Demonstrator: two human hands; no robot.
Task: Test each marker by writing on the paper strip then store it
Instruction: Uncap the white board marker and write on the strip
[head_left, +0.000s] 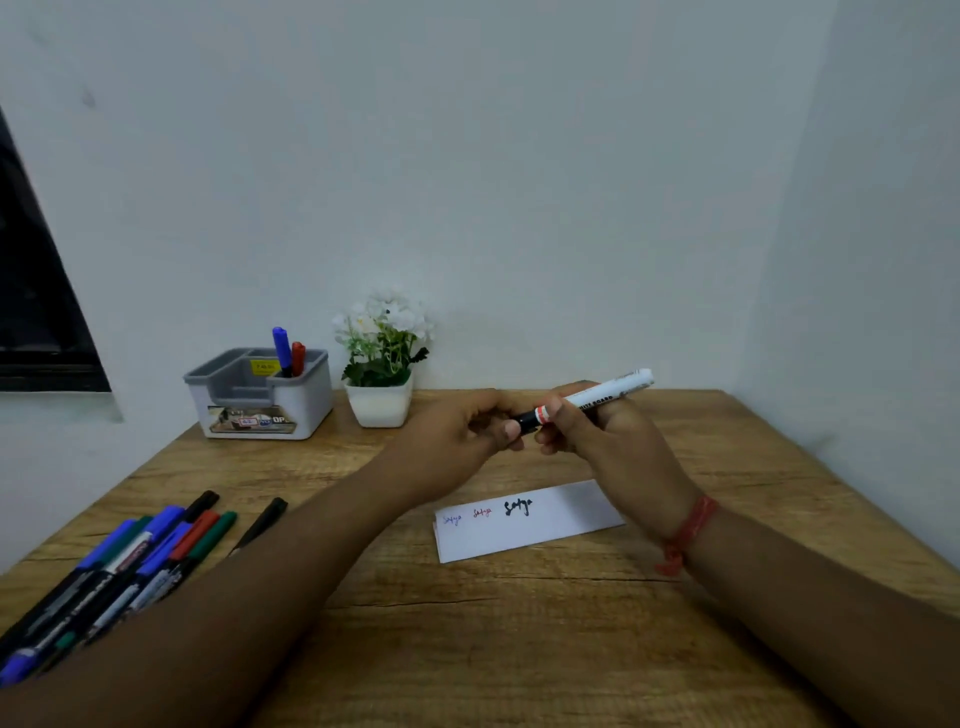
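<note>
My right hand (608, 436) grips the white barrel of a whiteboard marker (597, 397) above the table. My left hand (457, 431) pinches its black cap end (525, 420); whether the cap is fully on I cannot tell. Below them lies the white paper strip (566, 519) with three written words in blue, red and black. A pile of several markers (130, 556) with blue, green, red and black caps lies at the left, partly hidden by my left forearm. The grey-and-white organizer (244, 400) at the back left holds a blue marker (281, 348) and a red marker (298, 357).
A small white pot with white flowers (382, 364) stands by the wall right of the organizer. One black marker (262, 522) lies apart from the pile. The wooden table (519, 623) meets walls at the back and right.
</note>
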